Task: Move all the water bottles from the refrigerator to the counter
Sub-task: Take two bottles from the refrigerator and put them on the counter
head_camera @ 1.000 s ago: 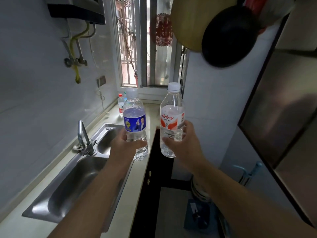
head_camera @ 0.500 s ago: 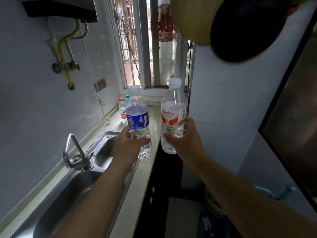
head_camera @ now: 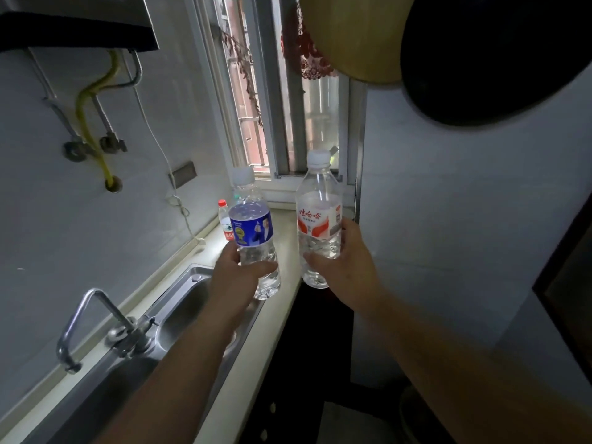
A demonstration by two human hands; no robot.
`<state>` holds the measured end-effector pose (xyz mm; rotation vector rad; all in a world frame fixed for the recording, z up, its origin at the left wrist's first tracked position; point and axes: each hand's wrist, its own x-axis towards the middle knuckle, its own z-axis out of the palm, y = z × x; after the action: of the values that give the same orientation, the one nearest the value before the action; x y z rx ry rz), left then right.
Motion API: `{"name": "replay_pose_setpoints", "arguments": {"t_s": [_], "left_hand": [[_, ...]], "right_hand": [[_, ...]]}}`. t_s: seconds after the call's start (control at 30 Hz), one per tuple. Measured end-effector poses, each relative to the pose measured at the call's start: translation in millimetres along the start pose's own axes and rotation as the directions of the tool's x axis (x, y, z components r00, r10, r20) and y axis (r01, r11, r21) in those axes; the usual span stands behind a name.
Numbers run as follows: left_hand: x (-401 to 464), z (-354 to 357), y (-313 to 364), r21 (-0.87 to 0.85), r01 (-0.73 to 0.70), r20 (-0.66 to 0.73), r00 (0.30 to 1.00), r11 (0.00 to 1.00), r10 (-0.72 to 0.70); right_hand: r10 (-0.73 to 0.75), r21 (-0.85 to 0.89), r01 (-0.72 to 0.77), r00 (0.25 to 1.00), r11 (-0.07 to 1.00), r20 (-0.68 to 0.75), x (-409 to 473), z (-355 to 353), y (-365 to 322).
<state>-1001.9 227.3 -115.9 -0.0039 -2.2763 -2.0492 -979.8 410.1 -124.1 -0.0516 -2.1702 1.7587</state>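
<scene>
Two bare forearms, no sleeves in view, no watch/rings/gloves seen. Left hand (head_camera: 235,277) & right hand (head_camera: 347,270): bare, back of each toward cam, knuckles + thumbs visible. Arms slim. Near ends dim and blurred at frame edge.

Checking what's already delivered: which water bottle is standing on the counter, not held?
The small red-capped clear bottle by the wall. The blue-labelled bottle and the red-and-white-labelled bottle are each held in a hand.

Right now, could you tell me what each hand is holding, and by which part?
The left hand grips the blue-labelled bottle round its lower body, below the label. The right hand grips the red-labelled bottle likewise.
</scene>
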Motion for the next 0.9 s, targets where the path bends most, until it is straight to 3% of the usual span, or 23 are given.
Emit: {"name": "replay_pose_setpoints", "arguments": {"t_s": [0.33,0.9], "left_hand": [[61.2,3.3,-8.9,0.073,-0.018,-0.081,0.996,0.997,0.024],[251.5,-53.1,-83.5,0.153,0.069,-0.209,0.977,0.986,-0.036]], "right_hand": [[-0.038,0.033,0.036,0.998,0.999,0.053,70.6,16.5,21.6],[-0.015,-0.119,0.034,0.988,0.992,0.155,231.2,144.9,91.1]]}}
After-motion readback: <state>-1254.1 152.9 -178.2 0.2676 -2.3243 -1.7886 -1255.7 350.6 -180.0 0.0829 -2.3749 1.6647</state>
